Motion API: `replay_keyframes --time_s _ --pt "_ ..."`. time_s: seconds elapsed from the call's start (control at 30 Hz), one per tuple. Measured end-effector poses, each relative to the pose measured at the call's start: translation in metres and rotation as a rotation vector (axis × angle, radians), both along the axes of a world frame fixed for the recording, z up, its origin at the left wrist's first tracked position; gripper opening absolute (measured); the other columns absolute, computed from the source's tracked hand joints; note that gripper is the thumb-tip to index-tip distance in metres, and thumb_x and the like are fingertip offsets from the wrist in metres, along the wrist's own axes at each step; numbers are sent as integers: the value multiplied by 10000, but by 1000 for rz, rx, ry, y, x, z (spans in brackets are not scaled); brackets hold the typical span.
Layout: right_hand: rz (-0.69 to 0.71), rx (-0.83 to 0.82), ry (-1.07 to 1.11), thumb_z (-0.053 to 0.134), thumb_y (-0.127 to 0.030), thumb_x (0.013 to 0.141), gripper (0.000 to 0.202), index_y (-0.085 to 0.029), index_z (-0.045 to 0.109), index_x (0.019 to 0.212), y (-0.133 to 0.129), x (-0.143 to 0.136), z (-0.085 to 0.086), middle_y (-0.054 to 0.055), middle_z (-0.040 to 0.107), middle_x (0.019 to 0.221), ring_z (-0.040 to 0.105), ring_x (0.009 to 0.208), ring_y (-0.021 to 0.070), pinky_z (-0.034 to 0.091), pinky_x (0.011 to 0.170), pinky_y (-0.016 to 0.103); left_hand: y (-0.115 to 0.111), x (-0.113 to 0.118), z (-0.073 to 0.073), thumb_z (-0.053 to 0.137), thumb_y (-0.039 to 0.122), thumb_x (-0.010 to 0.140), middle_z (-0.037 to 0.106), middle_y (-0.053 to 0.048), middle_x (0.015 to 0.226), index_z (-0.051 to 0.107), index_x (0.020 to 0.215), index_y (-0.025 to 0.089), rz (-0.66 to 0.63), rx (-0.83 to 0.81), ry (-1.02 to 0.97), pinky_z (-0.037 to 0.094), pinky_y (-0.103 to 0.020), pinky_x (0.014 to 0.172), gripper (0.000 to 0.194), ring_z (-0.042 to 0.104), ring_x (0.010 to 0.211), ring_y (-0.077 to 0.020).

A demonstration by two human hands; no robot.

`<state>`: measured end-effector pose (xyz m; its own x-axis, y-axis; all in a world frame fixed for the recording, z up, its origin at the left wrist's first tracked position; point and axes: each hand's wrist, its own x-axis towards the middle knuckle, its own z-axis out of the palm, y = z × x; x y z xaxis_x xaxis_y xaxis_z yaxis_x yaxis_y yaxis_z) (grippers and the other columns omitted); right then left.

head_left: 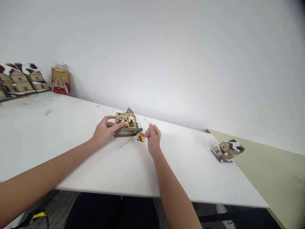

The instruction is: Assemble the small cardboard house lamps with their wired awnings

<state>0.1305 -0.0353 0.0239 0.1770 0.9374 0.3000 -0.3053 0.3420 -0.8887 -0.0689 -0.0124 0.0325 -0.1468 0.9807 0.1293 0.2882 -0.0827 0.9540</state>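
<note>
A small model house with cream walls and red-brown trim stands on a grey base in the middle of the white table. My left hand grips it from the left side, the thumb on the front and the fingers behind. Just right of the house, my right hand is pinched around a thin dark wire, whose free end sticks up to the left. Between hand and house lies a small yellow part with red-and-white stripes and wires. Another thin wire trails onto the table from under the base.
Another model house with a snowy roof sits near the white table's right end. Several similar houses stand at the far left, beside a gold-and-red package. A white wall rises behind.
</note>
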Motion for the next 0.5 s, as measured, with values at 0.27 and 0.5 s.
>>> replay_keyframes --time_s 0.27,0.5 --pt "-284 -150 -415 591 -422 761 295 -214 398 677 6 -6 -14 -100 271 510 274 471 80 266 463 202 2 -3 -3 693 598 606 559 44 604 522 1144 213 29 67 37 390 -255 554 684 533 572 -154" --pt "-294 -200 -577 552 -330 730 161 -218 465 806 13 -14 -27 -117 307 469 326 434 103 280 450 205 2 -10 -3 675 586 632 553 38 677 483 1224 241 78 167 132 409 -257 606 712 539 641 -152"
